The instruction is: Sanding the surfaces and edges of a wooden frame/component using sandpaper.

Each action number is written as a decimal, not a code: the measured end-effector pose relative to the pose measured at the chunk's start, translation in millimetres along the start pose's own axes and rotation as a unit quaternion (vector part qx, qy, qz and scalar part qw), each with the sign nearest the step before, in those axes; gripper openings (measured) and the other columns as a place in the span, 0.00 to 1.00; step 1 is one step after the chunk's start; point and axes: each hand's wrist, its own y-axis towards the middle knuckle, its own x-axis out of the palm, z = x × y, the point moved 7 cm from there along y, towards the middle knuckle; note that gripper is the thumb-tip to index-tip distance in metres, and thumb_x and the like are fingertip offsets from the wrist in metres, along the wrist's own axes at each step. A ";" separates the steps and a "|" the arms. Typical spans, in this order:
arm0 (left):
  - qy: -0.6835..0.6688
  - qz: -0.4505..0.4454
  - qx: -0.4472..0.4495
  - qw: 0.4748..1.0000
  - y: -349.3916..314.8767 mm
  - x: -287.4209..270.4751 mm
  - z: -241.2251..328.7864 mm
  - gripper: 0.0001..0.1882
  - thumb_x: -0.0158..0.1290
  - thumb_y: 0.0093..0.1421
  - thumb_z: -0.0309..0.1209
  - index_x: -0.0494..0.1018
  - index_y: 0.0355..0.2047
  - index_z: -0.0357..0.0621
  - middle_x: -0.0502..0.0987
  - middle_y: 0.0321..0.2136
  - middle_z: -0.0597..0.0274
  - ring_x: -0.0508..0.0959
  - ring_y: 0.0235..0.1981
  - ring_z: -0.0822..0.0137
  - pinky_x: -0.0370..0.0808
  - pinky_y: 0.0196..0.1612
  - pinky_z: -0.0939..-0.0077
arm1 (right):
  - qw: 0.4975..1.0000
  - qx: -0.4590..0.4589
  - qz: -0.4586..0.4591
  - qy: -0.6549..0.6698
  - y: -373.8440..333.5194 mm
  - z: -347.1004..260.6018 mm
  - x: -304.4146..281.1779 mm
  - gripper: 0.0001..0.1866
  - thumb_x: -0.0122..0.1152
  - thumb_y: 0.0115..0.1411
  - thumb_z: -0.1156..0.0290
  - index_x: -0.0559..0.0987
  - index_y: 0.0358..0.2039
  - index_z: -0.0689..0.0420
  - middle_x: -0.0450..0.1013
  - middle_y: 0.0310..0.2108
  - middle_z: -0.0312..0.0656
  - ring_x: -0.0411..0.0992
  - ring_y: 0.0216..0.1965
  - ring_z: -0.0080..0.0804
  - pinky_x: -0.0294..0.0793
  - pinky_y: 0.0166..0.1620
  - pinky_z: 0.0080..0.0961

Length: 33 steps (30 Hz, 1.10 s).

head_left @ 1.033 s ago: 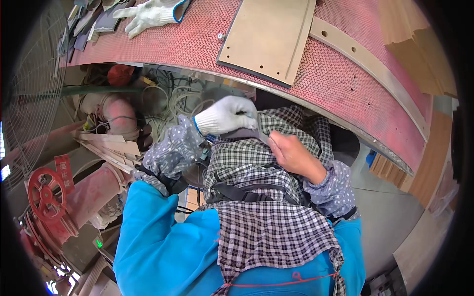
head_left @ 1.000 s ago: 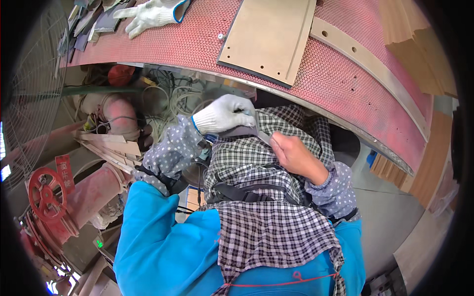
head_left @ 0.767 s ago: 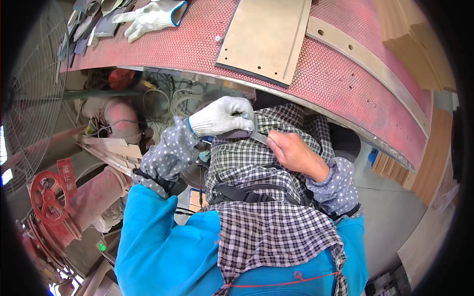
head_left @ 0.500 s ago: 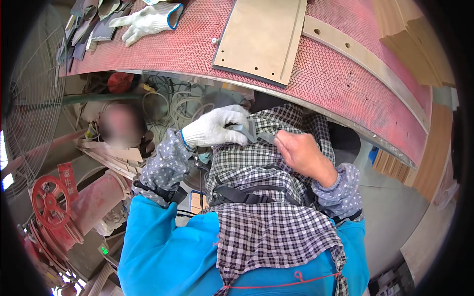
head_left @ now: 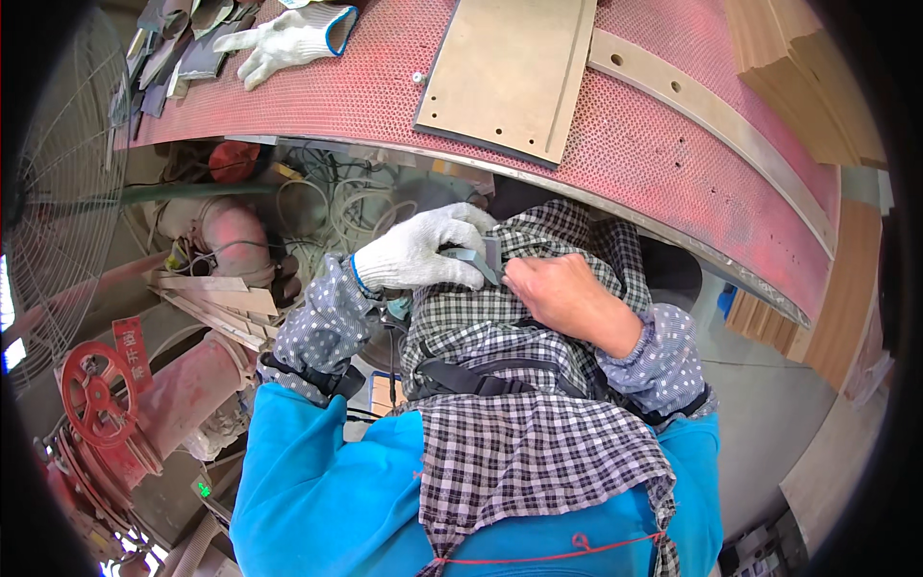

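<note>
The left hand (head_left: pixel 428 252), in a white glove, is just above the middle of the frame, its thumb and fingers pinching a folded grey piece (head_left: pixel 475 259). That piece sits at the centre of the frame, between the two hands, above the lap of a checked apron (head_left: pixel 538 442). The right hand (head_left: pixel 565 296), bare, is just right of centre with its fingers curled and pressed together, fingertips at the right edge of the grey piece; whether they grip it, I cannot tell.

Across the top runs a red table (head_left: pixel 385 91) with a dotted surface. On it, a tan board (head_left: pixel 510 77) lies at top centre, a long strip (head_left: pixel 716 120) with holes curves toward the right, and an empty white glove (head_left: pixel 288 43) rests at upper left beside a heap of grey scraps (head_left: pixel 197 53). Stacked boards (head_left: pixel 803 82) fill the upper right corner. A red wheel (head_left: pixel 99 392) is at lower left.
</note>
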 end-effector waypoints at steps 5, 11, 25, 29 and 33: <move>-0.026 0.005 -0.019 0.999 10.7 -6.3 -5.4 0.05 0.65 0.57 0.26 0.82 0.33 0.39 0.80 0.48 0.53 0.78 0.53 0.58 0.74 0.57 0.62 | 0.998 -0.015 0.001 0.060 18.3 6.2 7.9 0.05 0.56 0.65 0.74 0.70 0.33 0.59 0.75 0.23 0.51 0.75 0.26 0.59 0.72 0.27 0.51; -0.079 0.047 -0.001 0.996 17.0 12.2 -30.4 0.06 0.62 0.58 0.25 0.81 0.36 0.36 0.83 0.42 0.54 0.82 0.46 0.60 0.77 0.53 0.65 | 0.982 0.035 -0.012 0.187 -2.6 17.6 29.9 0.09 0.55 0.71 0.71 0.70 0.34 0.61 0.71 0.24 0.57 0.73 0.26 0.60 0.70 0.28 0.49; -0.130 0.100 -0.054 0.985 18.1 20.4 -54.3 0.06 0.63 0.59 0.25 0.82 0.34 0.35 0.84 0.39 0.55 0.82 0.44 0.65 0.78 0.51 0.68 | 0.953 0.122 0.013 0.278 -16.6 22.0 35.4 0.10 0.54 0.73 0.69 0.72 0.36 0.63 0.71 0.23 0.59 0.73 0.24 0.61 0.69 0.28 0.49; -0.168 0.120 -0.072 0.976 15.8 20.4 -62.0 0.05 0.63 0.59 0.25 0.82 0.34 0.34 0.85 0.39 0.55 0.82 0.44 0.65 0.78 0.51 0.69 | 0.958 0.121 0.025 0.258 -17.7 23.3 36.8 0.12 0.53 0.73 0.69 0.72 0.34 0.63 0.70 0.23 0.60 0.72 0.25 0.62 0.69 0.28 0.49; -0.166 0.131 -0.064 0.975 12.1 18.6 -65.1 0.07 0.63 0.59 0.25 0.82 0.36 0.33 0.85 0.39 0.56 0.82 0.43 0.66 0.78 0.50 0.70 | 0.952 0.132 0.027 0.274 -20.7 21.2 36.1 0.12 0.53 0.74 0.69 0.71 0.33 0.63 0.70 0.23 0.60 0.72 0.24 0.62 0.68 0.28 0.49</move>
